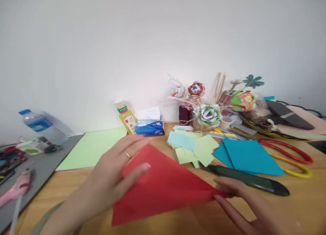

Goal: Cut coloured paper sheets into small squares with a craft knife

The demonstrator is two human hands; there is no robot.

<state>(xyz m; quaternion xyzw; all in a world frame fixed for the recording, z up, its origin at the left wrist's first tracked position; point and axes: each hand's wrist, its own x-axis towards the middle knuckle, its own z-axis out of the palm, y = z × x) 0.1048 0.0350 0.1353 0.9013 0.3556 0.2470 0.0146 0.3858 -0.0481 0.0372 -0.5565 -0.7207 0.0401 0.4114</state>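
Observation:
A red paper (pixel 163 187) folded into a triangle lies on the wooden table (pixel 300 201) in front of me. My left hand (pixel 114 173), with a ring on one finger, lies flat on the triangle's left part with fingers stretched out. My right hand (pixel 244 202) touches the triangle's right tip with its fingertips pressed together on the corner.
A dark utility knife (pixel 252 180) lies just beyond my right hand. Blue folded paper (pixel 248 156), light green and pale blue squares (pixel 196 148), a green sheet (pixel 91 148), red and yellow rings (pixel 292 156), paper flowers (pixel 209 114), a tissue pack (pixel 150 126), bottles (pixel 126 117) and a glue gun (pixel 17 189) surround the spot.

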